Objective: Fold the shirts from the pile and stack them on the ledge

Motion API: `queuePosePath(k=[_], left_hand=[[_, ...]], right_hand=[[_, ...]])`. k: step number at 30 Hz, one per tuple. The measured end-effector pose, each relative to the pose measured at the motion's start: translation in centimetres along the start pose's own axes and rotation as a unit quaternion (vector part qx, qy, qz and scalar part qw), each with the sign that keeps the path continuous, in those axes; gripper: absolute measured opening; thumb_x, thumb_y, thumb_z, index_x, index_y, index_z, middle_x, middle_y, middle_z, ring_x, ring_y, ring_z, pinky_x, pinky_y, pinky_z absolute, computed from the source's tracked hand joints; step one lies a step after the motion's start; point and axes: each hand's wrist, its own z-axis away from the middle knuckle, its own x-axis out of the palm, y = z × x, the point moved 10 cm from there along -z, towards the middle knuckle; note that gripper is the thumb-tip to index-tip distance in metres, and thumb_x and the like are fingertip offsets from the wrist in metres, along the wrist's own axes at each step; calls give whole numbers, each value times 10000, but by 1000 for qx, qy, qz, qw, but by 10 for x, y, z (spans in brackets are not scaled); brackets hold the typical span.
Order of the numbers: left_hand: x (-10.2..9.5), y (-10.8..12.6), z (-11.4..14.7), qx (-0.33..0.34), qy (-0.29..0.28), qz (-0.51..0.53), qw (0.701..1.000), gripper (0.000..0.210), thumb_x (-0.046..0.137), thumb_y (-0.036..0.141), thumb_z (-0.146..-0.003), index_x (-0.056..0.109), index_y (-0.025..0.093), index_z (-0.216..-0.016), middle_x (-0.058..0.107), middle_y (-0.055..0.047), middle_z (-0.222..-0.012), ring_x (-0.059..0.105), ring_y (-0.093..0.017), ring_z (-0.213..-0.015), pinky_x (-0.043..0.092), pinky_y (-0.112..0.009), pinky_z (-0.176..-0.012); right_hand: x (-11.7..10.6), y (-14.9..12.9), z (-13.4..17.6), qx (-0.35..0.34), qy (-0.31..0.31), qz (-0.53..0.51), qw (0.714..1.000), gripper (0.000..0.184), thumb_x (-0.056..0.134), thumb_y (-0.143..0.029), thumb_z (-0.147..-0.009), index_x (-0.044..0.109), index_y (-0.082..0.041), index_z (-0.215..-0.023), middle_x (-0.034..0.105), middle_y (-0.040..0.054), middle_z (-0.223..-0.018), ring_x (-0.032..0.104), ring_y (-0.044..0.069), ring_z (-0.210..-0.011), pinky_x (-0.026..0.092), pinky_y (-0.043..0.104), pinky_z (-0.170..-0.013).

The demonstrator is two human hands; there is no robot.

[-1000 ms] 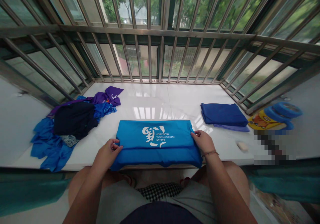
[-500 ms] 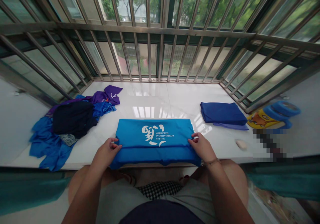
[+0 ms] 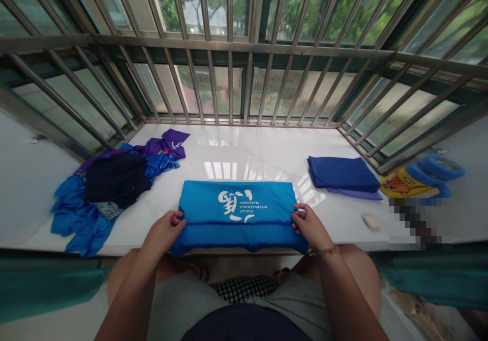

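A bright blue T-shirt (image 3: 206, 204), partly folded, lies on the white ledge in front of me, its white "Dalian International Marathon" print upside down to me. Its lower flap reaches the ledge's front edge. My left hand (image 3: 168, 230) pinches the left end of the fold between thumb and fingers. At the opposite end, my right hand (image 3: 308, 224) grips the cloth the same way, thumb and fingertips together on the edge. Both hands rest low, near the fold line.
Rumpled clothes, a black garment (image 3: 116, 178) on blue and purple ones, lie at left. Folded dark blue cloth (image 3: 341, 173) lies at right, beside a blue-yellow bottle (image 3: 417, 178) and a small pale object (image 3: 371, 222). Metal bars (image 3: 247, 87) close off the ledge's back.
The view has shifted very slightly, so everything appears a little further right. Both hands stay at the ends of the shirt's fold, with almost no movement.
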Motion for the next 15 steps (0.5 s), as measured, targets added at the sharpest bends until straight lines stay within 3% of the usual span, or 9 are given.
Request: queuePosePath(k=[4, 9, 15], left_hand=[[0, 0, -1, 8, -1, -13, 1000, 447, 633, 565, -788, 672, 226, -1076, 707, 7, -729, 674, -235, -658, 431, -324, -609], [1, -2, -1, 1, -14, 15, 1000, 452, 602, 566, -816, 672, 218, -1096, 730, -7, -754, 671, -237, -658, 428, -321, -604], [-1, 3, 0, -11, -4, -29, 1000, 435, 578, 582, -843, 671, 229, -1080, 731, -7, -753, 681, -238, -677, 424, -323, -614]], right_hand=[[-11, 3, 0, 16, 14, 52, 998, 376, 642, -428, -867, 502, -262, -1174, 686, -30, -837, 681, 181, -638, 484, 264, -515], [-39, -14, -4, -25, 120, 211, 970, 273, 612, -435, -964, 574, -249, -1161, 754, 19, -902, 709, 193, -679, 476, 287, -632], [-21, -32, -15, -60, 124, 294, 946, 257, 666, -303, -992, 575, -205, -1212, 735, 18, -858, 725, 215, -817, 434, 275, -699]])
